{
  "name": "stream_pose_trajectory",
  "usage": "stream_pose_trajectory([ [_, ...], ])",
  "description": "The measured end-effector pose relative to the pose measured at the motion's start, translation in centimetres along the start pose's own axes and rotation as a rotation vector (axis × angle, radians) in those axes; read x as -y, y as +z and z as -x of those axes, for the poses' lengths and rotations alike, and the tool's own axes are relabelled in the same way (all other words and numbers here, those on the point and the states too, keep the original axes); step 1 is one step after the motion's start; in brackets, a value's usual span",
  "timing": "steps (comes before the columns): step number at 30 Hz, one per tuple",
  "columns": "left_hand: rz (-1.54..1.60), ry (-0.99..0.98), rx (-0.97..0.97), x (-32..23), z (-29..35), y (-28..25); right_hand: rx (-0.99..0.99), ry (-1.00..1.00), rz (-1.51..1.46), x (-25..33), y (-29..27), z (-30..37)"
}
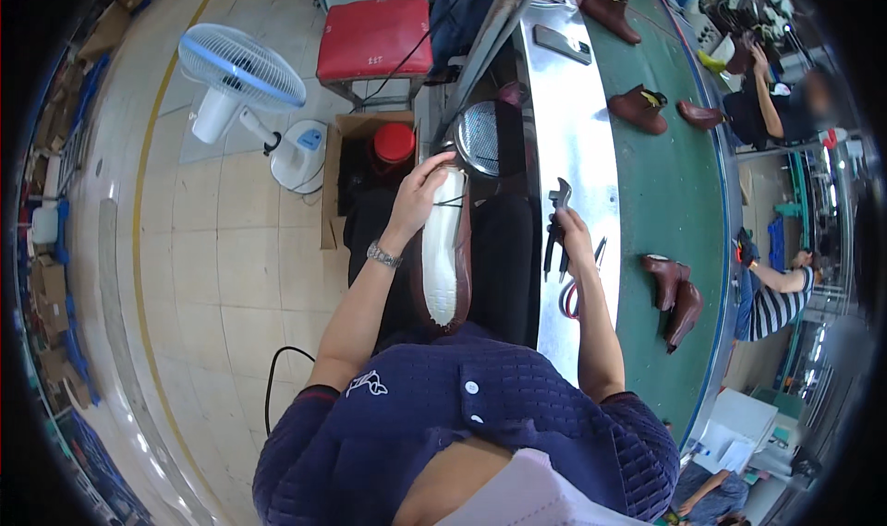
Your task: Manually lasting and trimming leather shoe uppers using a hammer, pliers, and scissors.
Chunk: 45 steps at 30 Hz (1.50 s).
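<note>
Off a bench's left edge [547, 332], an upturned shoe [445, 258] lies lengthwise, rounded end nearest the shirt [416, 378], left hand [420, 193], fingers curled, gripping the other, right hand [577, 233] pinching pliers [552, 241].

The tiled floor [245, 249] is pale, with a yellow line [138, 221] along its left side. A red stool [376, 36] stands left of the far end of a metal bench [577, 120], and a white and blue fan [242, 64] stands left of the stool. A green belt [651, 189] runs along the bench's right edge, and bright light shines off the bench.
</note>
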<state>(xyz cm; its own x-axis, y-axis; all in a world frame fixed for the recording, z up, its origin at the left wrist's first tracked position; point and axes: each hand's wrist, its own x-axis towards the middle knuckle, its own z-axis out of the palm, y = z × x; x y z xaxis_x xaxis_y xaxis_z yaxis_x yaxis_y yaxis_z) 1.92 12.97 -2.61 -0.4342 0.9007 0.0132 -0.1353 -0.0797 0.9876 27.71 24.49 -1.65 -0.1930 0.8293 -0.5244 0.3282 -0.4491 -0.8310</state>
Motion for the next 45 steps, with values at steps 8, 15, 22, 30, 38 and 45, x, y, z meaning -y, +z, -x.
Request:
stream_pose_trajectory([
  [8, 0.018, -0.018, 0.004, 0.3, 0.1, -0.2, 0.837, 0.054, 0.021, 9.1, 6.6, 6.9],
  [15, 0.0, 0.038, -0.027, 0.2, -0.1, 0.1, 0.874, 0.173, 0.012, 9.4, 9.0, 5.2],
  [22, -0.06, 0.035, -0.067, 0.2, 0.1, 0.3, 0.712, -0.1, 0.232, 7.8, 9.9, 6.4],
  [30, -0.087, 0.067, -0.094, -0.2, -0.2, 0.7, 0.651, -0.224, 0.142, 5.4, 10.2, 6.0],
  [38, 0.174, -0.02, -0.039, 0.5, -0.5, 0.4, 0.76, -0.079, 0.283, 7.7, 8.8, 5.1],
  [45, 0.283, -0.261, 0.042, 0.9, -1.3, 0.6, 0.804, -0.049, 0.452, 9.3, 7.7, 3.9],
])
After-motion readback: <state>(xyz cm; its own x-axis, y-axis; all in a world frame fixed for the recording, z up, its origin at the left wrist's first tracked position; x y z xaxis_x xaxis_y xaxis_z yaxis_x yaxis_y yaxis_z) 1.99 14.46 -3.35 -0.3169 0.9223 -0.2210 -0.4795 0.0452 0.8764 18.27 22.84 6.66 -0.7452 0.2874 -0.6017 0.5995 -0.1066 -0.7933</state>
